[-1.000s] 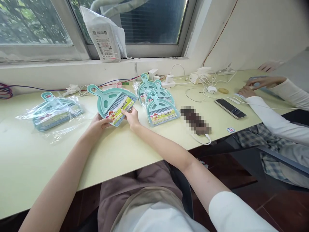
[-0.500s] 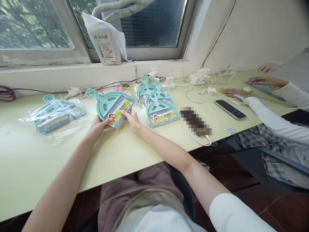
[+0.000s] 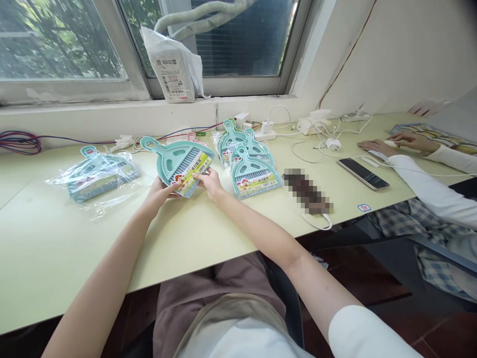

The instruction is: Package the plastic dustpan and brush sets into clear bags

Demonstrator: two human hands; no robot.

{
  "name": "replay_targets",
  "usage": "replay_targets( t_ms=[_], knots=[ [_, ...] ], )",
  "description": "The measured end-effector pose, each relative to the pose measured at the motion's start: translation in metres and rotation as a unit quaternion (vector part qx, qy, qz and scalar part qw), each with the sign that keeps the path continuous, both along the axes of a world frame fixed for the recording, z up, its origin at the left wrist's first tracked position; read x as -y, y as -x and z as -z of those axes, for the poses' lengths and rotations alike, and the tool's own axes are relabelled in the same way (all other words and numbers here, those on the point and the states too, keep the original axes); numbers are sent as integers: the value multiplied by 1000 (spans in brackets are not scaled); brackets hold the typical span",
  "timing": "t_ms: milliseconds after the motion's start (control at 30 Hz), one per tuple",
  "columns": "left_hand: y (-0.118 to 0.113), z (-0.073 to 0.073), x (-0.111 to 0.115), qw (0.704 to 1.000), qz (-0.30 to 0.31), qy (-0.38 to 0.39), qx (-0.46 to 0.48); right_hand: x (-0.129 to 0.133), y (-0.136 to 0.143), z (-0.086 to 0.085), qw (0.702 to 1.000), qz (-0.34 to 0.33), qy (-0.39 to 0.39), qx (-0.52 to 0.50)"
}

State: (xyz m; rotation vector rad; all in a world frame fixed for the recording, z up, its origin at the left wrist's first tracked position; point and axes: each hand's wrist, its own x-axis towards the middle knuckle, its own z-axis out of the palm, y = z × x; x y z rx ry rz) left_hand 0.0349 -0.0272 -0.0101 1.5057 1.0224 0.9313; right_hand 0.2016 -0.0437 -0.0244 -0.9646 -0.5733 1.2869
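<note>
A mint-green dustpan with a small brush nested in it is held tilted above the table, its handle pointing to the upper left. Across the bristles runs a yellow-green printed label. My left hand grips the lower left edge, thumb on the front and fingers behind. On the lower right, my right hand pinches the label side with its thumb in front; its other fingers are partly hidden. To the left lies another mint dustpan set in loose clear plastic. Several more wrapped dustpan sets overlap at the right.
A blurred-out object with a white cable and a black-screened phone lie on the right of the table. Chargers and cables run along the wall. A co-worker's hands rest at far right. A wrapped package stands on the sill.
The view has shifted slightly, so things sit a little further right. My hands keep the same hold on the dustpan set. The co-worker's two hands have come closer together.
</note>
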Motion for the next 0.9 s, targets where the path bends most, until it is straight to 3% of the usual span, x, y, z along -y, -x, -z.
replay_targets(
  t_ms=[233, 333, 433, 500, 600, 667, 767, 833, 900],
  knots=[
    [0, 0, 3, 999, -5, 10, 30, -4, 2, 3, 999, -15, 1, 34],
    [3, 2, 0, 999, -23, 15, 44, 5, -2, -8, 996, -40, 9, 77],
    [10, 2, -7, 997, -64, 19, 45, 45, -23, -38, 982, -15, -82, 171],
    [15, 1, -12, 995, -87, 13, 48, 89, -50, -60, 946, 9, -157, 283],
    [18, 1, -17, 991, -119, 11, 68, 161, -111, -77, 882, 122, -147, 430],
    [17, 1, -17, 989, -134, 16, 68, 204, -161, -72, 838, 202, -99, 497],
    [14, 1, -15, 986, -158, 18, 45, 253, -229, -45, 781, 262, 33, 566],
    [13, 0, -13, 987, -160, 17, 22, 276, -256, -25, 745, 263, 113, 602],
    [13, -1, -12, 988, -155, 4, -1, 290, -267, -11, 721, 256, 156, 624]
  ],
)
